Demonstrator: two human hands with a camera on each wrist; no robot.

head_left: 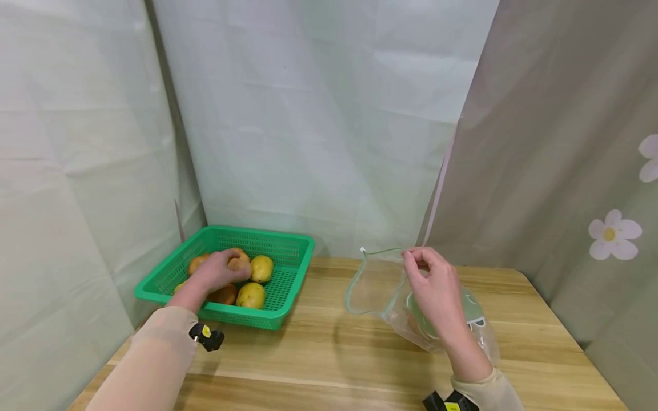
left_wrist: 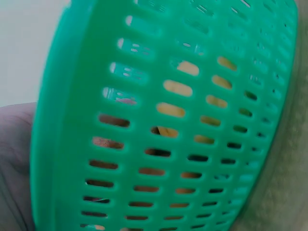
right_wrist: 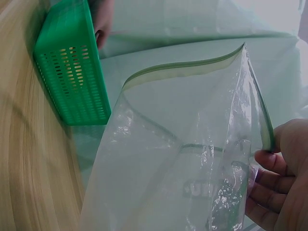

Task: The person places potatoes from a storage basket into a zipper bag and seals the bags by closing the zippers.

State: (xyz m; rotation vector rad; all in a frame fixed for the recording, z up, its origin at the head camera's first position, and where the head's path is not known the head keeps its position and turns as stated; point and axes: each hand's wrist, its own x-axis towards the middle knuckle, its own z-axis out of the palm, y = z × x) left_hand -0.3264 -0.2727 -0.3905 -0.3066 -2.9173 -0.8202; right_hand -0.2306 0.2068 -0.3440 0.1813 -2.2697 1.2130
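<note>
Brown-orange onion (head_left: 239, 260), one: inside the green basket, under the left hand (head_left: 221, 272), whose fingers curl over it and grip it.

Zip bag, clear plastic (head_left: 411, 334), one: on the right part of the table, mouth gaping toward the basket. Green closure strip along the rim; white slider (head_left: 362, 250) at its far corner. Green printed patch (head_left: 472, 308) on the body. Brownish contents show partly through the film; kind cannot be told.

Right hand (head_left: 437, 288): thumb and forefinger pinch the bag's rim, the other fingers bent.

Basket, green plastic, rectangular, slotted walls (head_left: 259, 232): on the left part of the table, well apart from the bag. Further contents: yellow potatoes, one (head_left: 262, 269) just beside the gripped onion, another (head_left: 251, 295) nearer the front wall; further brown onions (head_left: 223, 295), partly hidden by the left hand and wrist. In the left wrist view, yellow and brown patches show through the slots.

Sleeves, beige (head_left: 154, 354), two; a small black device with yellow label (head_left: 207, 337) at each wrist.

Table, wood-grained (head_left: 288, 365).

Curtains, pale (head_left: 319, 125), behind; white flowers with yellow centres (head_left: 614, 234) at right.
</note>
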